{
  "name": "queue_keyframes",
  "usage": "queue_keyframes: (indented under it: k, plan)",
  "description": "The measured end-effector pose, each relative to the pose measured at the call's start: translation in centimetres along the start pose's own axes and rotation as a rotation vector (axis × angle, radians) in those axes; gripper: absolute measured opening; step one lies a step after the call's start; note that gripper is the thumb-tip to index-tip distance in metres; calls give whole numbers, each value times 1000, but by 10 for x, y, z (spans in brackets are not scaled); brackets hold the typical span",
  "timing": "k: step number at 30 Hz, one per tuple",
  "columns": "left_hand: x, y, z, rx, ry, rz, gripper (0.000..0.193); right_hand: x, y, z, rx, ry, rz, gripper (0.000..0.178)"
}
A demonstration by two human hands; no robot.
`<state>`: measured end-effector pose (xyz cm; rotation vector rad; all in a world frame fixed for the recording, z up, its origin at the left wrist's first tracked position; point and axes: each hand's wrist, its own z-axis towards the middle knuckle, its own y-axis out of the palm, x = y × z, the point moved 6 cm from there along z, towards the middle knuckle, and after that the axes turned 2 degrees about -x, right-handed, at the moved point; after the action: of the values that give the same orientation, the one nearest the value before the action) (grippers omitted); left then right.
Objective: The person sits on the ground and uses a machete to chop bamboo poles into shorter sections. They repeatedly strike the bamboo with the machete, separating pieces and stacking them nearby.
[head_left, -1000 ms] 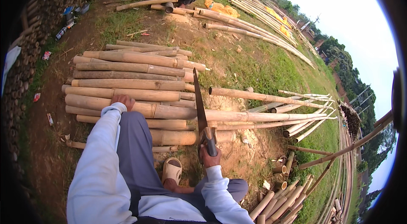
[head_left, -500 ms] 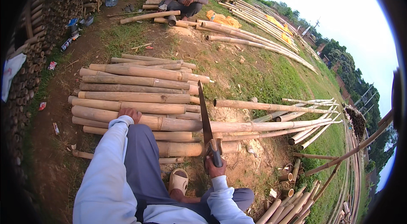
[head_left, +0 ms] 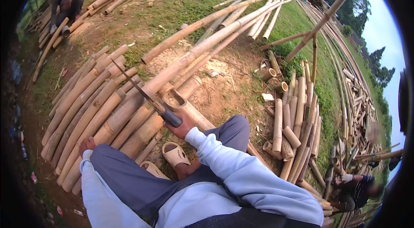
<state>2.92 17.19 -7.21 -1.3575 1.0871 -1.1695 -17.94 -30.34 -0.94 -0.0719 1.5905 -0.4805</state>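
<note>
My right hand [head_left: 183, 125] grips the dark handle of a handsaw [head_left: 171, 118]. Its long, narrow blade slants up and left across a thick bamboo pole [head_left: 189, 60]. Whether the teeth have entered the bamboo cannot be made out. My left hand [head_left: 87, 145] is curled over the near left part of the bamboo, beside my knee. Under and beside the blade lie several cut bamboo lengths [head_left: 92, 98], side by side. A bamboo piece with an opening in its upper side [head_left: 174, 98] lies just right of the saw.
More bamboo poles [head_left: 271, 17] spread out at the far side. Short upright bamboo pieces [head_left: 297, 111] lean at the right, near a slanted post [head_left: 323, 17]. One person [head_left: 69, 1] squats at far left; another person [head_left: 353, 189] is at lower right. Pale sawdust [head_left: 168, 55] covers the ground.
My view has swung to the right, bringing the right-hand bamboo stack and a second person into sight. My right hand still holds the saw; my left stays on the bamboo.
</note>
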Motion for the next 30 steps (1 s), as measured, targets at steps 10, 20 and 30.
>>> queue_keyframes:
  k: [10,20,30]
  plan:
    - [-15,22,21,-142,153,160,54,-18,-9,-1,60,-133,63,23]
    - [2,-3,-9,-8,-4,16,54,-16,-7,-5,0,-34,37,29]
    - [9,-8,-20,-70,-11,-2,41,-18,-9,-7,18,-25,49,32]
